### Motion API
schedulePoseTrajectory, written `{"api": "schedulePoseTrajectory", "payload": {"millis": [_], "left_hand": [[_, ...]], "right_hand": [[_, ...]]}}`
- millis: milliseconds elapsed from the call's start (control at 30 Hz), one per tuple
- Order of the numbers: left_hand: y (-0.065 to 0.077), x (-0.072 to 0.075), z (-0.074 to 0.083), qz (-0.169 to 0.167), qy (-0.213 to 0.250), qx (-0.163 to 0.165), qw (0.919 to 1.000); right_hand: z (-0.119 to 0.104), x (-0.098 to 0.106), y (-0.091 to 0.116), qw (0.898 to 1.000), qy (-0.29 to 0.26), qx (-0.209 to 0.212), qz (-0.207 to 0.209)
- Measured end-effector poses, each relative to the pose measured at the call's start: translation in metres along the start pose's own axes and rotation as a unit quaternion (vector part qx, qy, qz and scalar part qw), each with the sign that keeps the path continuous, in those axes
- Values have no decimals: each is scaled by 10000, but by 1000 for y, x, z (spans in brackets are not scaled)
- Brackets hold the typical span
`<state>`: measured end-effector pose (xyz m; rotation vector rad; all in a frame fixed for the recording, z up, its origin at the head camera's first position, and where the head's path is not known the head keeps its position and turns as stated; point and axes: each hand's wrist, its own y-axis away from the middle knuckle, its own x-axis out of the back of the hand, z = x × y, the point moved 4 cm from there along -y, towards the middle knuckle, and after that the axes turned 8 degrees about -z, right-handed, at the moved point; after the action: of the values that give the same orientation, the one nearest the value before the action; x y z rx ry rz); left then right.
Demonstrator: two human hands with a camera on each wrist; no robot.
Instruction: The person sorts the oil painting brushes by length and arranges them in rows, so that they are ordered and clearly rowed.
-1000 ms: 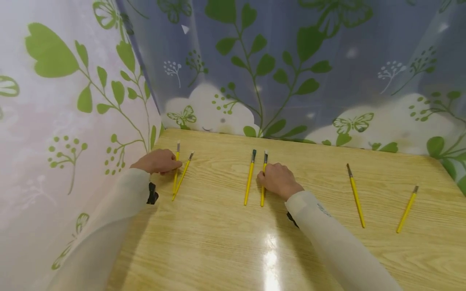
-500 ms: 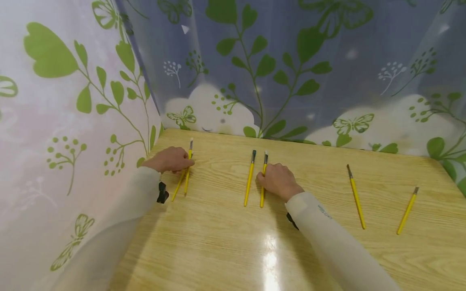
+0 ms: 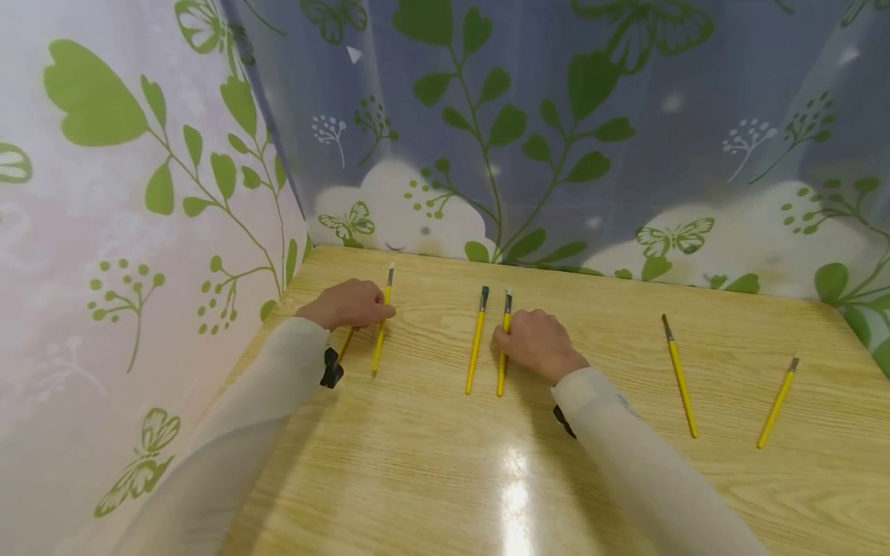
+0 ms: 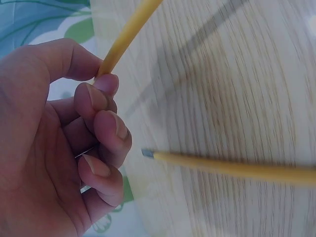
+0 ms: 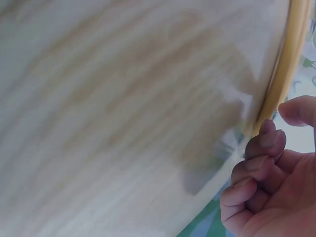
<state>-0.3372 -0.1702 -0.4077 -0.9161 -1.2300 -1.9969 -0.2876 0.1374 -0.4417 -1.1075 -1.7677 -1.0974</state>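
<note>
My left hand [image 3: 353, 303] pinches a yellow paintbrush [image 3: 380, 344] between thumb and index finger, its pale tip toward the back wall. In the left wrist view the other fingers curl toward the palm beside the held paintbrush [image 4: 131, 37]. Partly hidden under that hand is a second yellow paintbrush [image 3: 345, 342] on the table. Farther right, my right hand [image 3: 538, 344] has its thumb and curled fingers at the handle of a white-tipped paintbrush [image 3: 502, 371]. Just left of it lies a dark-tipped paintbrush [image 3: 476, 347].
Two more yellow paintbrushes lie on the right of the wood-grain table [image 3: 417, 463]: a dark-tipped paintbrush [image 3: 681, 386] and a shorter paintbrush [image 3: 777, 405]. A leaf-patterned curtain [image 3: 528, 154] borders the back, and a pale patterned curtain [image 3: 139, 232] the left.
My left hand has moved right with its paintbrush, passing over the second left-hand brush and now partly covering it. The right hand has barely shifted; its paintbrush stays in place.
</note>
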Motion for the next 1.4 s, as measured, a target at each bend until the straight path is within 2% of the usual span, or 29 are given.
{"api": "schedulePoseTrajectory", "payload": {"millis": [200,333,633,1033,1233,1400], "left_hand": [[-5,-1,16,-116,136,-57,9998],[-10,-1,24,-123,-18,-82,9999],[-17,-6,40,-220,-33,43,9997],[-33,-17,96,-283,-137,-256,9992],[-40,-20,129,-297,-220,-307,9988],[-46,-25,148,-324,-384,-419,9979]], "right_hand": [[9,13,10,9999,-76,-28,63],[21,22,16,9999,-121,-29,37],[50,40,32,9999,163,-50,1],[101,61,62,9996,236,-137,22],[127,68,75,9989,280,-356,-84],[146,70,83,9982,285,-505,-119]]}}
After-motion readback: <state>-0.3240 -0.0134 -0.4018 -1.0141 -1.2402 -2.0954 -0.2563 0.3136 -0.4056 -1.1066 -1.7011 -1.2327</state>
